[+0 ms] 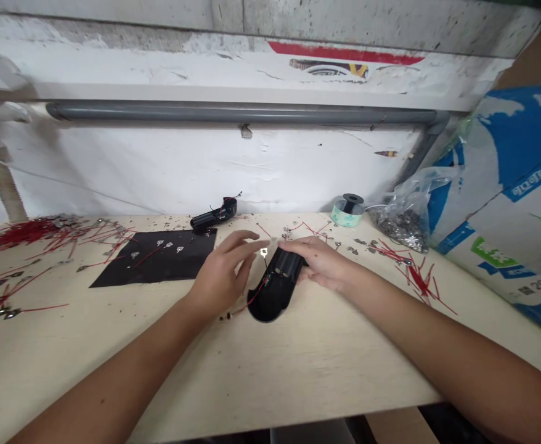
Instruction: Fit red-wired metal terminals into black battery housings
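Note:
My right hand (319, 259) grips the far right end of a black plastic housing shell (270, 302), thumb on top and fingers beneath. The shell lies tilted, open side up, its rounded end towards me; a dark rounded part, a red wire and a black wire show inside. A small shiny metal tab (264, 251) stands above its left edge, seemingly at the end of the black wire. My left hand (227, 268) is over the shell's left side, fingers stretched and apart, with the index fingertip close to the tab. Whether it touches the tab I cannot tell.
A similar black housing (214, 216) lies by the wall, behind a black sheet (159, 259) with metal tabs. Red wires (25, 237) heap at left; more wires (421, 280) lie right. Beyond are a tape roll (347, 216), a bag of metal pieces (402, 225) and a blue-white box (511, 203).

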`<state>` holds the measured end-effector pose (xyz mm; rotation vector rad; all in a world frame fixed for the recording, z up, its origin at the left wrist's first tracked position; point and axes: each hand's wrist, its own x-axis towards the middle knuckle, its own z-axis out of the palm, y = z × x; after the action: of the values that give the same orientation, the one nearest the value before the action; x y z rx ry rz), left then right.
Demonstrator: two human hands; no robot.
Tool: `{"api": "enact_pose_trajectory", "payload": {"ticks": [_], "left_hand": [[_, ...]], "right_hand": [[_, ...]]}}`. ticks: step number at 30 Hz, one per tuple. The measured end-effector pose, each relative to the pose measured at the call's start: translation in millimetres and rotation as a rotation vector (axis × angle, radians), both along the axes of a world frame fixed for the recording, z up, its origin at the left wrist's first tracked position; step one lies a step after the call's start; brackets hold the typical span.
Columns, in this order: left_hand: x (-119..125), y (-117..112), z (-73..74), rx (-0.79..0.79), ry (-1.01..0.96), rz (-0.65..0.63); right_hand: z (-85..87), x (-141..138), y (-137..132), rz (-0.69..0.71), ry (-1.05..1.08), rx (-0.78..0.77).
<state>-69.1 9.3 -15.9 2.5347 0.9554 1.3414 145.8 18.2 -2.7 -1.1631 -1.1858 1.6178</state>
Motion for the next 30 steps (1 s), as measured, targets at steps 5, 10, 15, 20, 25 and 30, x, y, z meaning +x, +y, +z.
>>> {"api": "enact_pose_trajectory", "payload": {"ticks": [5,10,15,20,25,30], "left_hand": [[2.5,-3.2,0.4,0.205,0.160,-0.018],[-0.2,-0.4,1.2,0.290,0.191,-0.005],[1.7,-0.5,-0.5,0.226,0.156,-0.049],[3.4,-4.9,5.4,0.138,0.118,-0.003],[4.8,-7.2,8.1,0.086,0.101,-0.046],[6.7,-9.3,7.4,-0.061,0.072,-0.071]], "right_hand": [[0.4,0.0,-2.1,0.065,0.034,-0.020],[0.7,1.5,-0.8,0.048,0.025,-0.026],[0.0,-1.8,-2.0,0.025,0.003,-0.002],[-1.9,-3.9,-2.7,0.014,0.003,0.036],[-1.3,-4.1,-2.2,-0.002,-0.010,0.056],[-0.5,-4.3,-2.3,-0.001,-0.024,0.075]]}}
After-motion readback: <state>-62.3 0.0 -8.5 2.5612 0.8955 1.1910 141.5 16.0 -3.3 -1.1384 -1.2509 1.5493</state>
